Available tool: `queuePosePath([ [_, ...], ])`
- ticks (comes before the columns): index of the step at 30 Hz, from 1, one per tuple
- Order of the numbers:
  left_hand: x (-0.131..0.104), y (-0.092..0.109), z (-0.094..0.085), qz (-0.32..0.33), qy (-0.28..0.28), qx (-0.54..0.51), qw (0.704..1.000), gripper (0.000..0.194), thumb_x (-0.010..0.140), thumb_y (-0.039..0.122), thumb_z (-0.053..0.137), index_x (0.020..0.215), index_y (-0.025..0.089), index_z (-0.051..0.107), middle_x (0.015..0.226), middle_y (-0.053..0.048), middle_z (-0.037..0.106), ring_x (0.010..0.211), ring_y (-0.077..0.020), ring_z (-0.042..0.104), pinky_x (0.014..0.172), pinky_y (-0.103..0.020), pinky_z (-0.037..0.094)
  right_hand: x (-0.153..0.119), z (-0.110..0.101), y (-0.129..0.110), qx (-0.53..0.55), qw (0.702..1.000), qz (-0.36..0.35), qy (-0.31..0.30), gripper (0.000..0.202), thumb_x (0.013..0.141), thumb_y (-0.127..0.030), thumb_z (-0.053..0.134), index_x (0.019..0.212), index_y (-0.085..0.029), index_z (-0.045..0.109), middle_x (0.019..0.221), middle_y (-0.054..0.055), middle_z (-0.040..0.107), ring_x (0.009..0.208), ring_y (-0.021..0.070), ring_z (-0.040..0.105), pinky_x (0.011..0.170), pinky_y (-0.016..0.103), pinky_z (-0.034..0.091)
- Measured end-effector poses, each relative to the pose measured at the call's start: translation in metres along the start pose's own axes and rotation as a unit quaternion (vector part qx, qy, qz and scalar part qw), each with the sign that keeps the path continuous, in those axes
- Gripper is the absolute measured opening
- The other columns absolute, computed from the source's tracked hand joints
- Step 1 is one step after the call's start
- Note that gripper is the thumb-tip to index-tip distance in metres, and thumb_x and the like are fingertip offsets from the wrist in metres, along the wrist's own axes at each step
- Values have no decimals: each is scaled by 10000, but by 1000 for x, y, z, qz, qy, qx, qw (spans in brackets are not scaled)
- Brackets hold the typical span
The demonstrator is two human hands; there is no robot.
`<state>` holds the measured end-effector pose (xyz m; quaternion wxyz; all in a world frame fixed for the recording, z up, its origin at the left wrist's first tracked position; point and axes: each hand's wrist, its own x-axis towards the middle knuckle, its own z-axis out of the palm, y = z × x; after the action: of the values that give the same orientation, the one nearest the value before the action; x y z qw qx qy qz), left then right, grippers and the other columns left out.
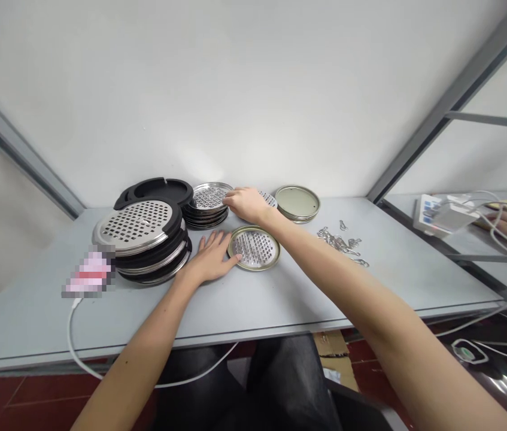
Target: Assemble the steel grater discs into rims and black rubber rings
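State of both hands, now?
Left hand: open, fingers spread, thumb at the green-rimmed grater plate.
Right hand: fingertips at the stacked grater plates; grip can't be told.

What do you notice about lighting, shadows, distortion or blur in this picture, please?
All from the head view: faint shadow on the table below the right forearm; apparent wide-angle distortion, frame post leaning; white glare on the dark glossy surface, lower right; pixelation over an item at left; grater plate at the left hand's thumb reasonably sharp.

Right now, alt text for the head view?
The person's right hand is at the edge of a stack of grater discs; the left hand lies spread beside a gold-rimmed grater disc. A taller black-edged stack stands left, loose metal clips lie right.
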<state>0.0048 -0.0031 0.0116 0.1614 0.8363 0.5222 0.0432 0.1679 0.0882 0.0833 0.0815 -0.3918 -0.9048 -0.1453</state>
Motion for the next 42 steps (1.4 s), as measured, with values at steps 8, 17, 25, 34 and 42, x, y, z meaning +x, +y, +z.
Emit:
queuePosePath([
  [8, -1, 0, 0, 6, 6, -7, 1000, 765, 928, 595, 345, 1523, 130, 218, 1599, -196, 179, 1490, -357, 90, 1171, -576, 97, 3, -5, 6, -14, 1000, -12, 3, 212, 960, -166, 482, 968, -165, 695, 1011, 103, 717, 916, 213, 635, 730, 302, 400],
  [17, 1, -5, 3, 29, 36, 1, 999, 726, 918, 594, 379, 1492, 157, 292, 1561, -186, 291, 1471, -366, 184, 1157, -597, 144, 8, -1, 12, -82, 992, -84, 39, 182, 957, -111, 477, 1038, -119, 640, 1042, 127, 690, 944, 218, 611, 788, 328, 388],
  [25, 0, -5, 2, 31, 41, -2, 999, 719, 918, 599, 370, 1494, 176, 292, 1558, -172, 304, 1465, -359, 204, 1151, -599, 164, 5, -6, 19, -126, 982, -107, 90, 186, 952, -79, 457, 964, -132, 635, 955, 91, 694, 841, 201, 574, 715, 322, 343],
  [34, 1, -5, 2, 15, 22, 0, 1000, 766, 918, 625, 352, 1518, 161, 248, 1587, -171, 241, 1482, -355, 150, 1167, -581, 148, -14, -10, 32, -137, 978, -93, 125, 228, 955, -83, 436, 967, -146, 655, 959, 80, 710, 843, 208, 534, 684, 331, 320],
  [42, 2, -5, 3, 43, 83, -36, 995, 690, 921, 559, 439, 1485, 184, 304, 1532, -167, 356, 1438, -338, 292, 1162, -549, 226, -69, -13, 40, -13, 970, -2, 242, 354, 993, -148, 328, 1076, -200, 668, 1105, 68, 716, 902, 223, 540, 750, 371, 385],
])
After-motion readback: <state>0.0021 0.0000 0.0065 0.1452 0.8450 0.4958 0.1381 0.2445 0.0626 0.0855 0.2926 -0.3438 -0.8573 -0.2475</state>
